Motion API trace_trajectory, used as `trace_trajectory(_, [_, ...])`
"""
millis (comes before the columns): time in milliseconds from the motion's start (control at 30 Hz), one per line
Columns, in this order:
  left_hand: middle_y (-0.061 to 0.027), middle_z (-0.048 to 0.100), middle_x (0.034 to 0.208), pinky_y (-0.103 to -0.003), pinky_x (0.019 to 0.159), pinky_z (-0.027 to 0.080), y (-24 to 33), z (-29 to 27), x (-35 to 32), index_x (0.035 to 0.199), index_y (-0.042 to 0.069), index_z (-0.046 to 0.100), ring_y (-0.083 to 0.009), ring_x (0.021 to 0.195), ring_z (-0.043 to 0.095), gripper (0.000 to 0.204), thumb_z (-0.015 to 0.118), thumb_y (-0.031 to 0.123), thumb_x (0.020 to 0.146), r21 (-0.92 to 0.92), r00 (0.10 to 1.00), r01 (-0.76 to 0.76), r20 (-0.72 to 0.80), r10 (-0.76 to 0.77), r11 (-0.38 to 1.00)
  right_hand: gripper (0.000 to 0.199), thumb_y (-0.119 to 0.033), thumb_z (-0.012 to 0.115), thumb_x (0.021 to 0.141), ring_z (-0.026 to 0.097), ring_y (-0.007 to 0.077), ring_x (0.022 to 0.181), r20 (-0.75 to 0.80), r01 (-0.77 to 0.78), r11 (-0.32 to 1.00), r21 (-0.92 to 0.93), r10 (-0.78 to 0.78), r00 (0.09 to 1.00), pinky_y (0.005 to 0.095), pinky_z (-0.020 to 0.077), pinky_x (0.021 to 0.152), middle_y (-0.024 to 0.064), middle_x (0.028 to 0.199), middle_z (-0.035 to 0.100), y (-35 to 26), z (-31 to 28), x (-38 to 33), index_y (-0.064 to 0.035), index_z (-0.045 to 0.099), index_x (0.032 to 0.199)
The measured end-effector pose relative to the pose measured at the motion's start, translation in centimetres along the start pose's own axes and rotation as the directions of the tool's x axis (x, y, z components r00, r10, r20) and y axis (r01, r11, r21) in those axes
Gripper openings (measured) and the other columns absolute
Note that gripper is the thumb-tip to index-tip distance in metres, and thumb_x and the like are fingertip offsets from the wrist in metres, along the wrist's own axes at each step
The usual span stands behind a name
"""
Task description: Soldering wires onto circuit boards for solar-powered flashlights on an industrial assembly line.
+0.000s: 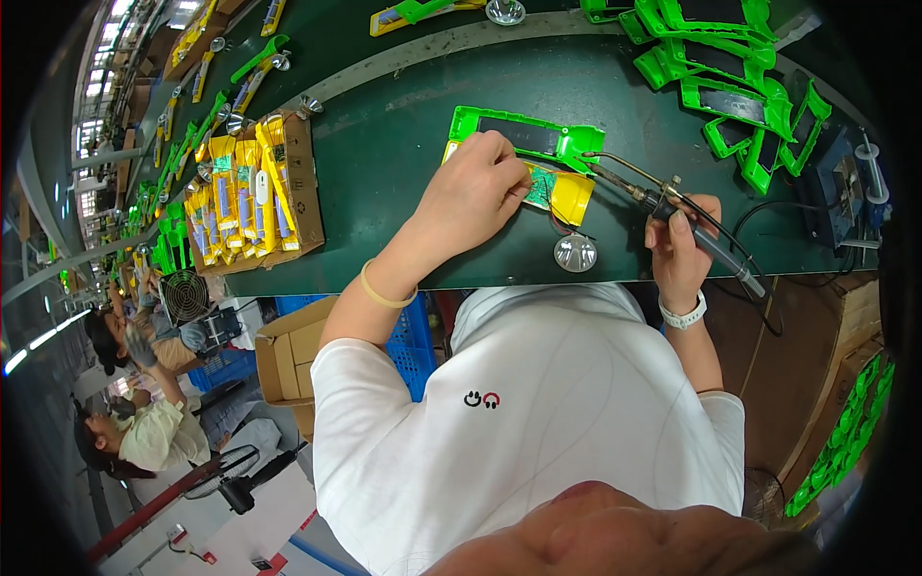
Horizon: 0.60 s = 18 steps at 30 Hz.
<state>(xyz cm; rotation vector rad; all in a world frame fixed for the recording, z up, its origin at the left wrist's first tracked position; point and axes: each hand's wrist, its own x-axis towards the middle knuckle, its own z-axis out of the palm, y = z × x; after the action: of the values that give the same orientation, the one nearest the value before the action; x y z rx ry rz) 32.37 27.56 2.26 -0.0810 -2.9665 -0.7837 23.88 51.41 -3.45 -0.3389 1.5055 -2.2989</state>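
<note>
My right hand [684,248] grips a soldering iron [706,240] with a dark handle and a thin metal tube along it. The iron's tip reaches the right end of a green plastic housing [579,142] with a dark panel. Just below lies a yellow housing [573,199] with a green circuit board [541,187] in it. My left hand [477,187] rests over both housings, thumb and fingers pinched beside the board; what they pinch is hidden. Thin wires run from the board toward a round silver reflector [575,253] near the table's front edge.
A cardboard box [307,182] of yellow housings stands at left. Green housings [725,91] are heaped at far right, near a blue device [834,187] with a cable. Lamp parts [254,72] line the far side. Two people sit farther left.
</note>
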Motion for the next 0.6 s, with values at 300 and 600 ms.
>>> trace_trajectory(300, [-0.0035, 0.053, 0.073, -0.027, 0.065, 0.043, 0.7, -2.6, -3.0, 0.084, 0.004, 0.063, -0.0169, 0.075, 0.052, 0.014, 0.068, 0.001, 0.071, -0.311, 0.922, 0.385, 0.093, -0.375, 0.869, 0.027, -0.02, 0.059, 0.085, 0.046, 0.0098, 0.052, -0.006, 0.017, 1.0, 0.013, -0.017, 1.0, 0.02, 0.033, 0.043, 0.0039, 0.071, 0.046, -1.1, 0.1, -0.8, -0.0062, 0.039, 0.096])
trace_trajectory(600, [-0.0035, 0.056, 0.081, -0.029, 0.058, 0.044, -2.9, 1.5, -1.5, 0.088, 0.011, 0.066, -0.019, 0.072, 0.054, 0.021, 0.071, 0.006, 0.068, -0.084, 0.92, -0.317, -0.269, 0.284, 0.945, 0.026, -0.013, 0.06, 0.085, 0.043, 0.0086, 0.051, 0.014, -0.045, 0.997, -0.056, 0.046, 0.999, 0.022, 0.0375, 0.045, 0.0042, 0.077, 0.046, -1.3, 1.1, -1.9, -0.0053, 0.037, 0.093])
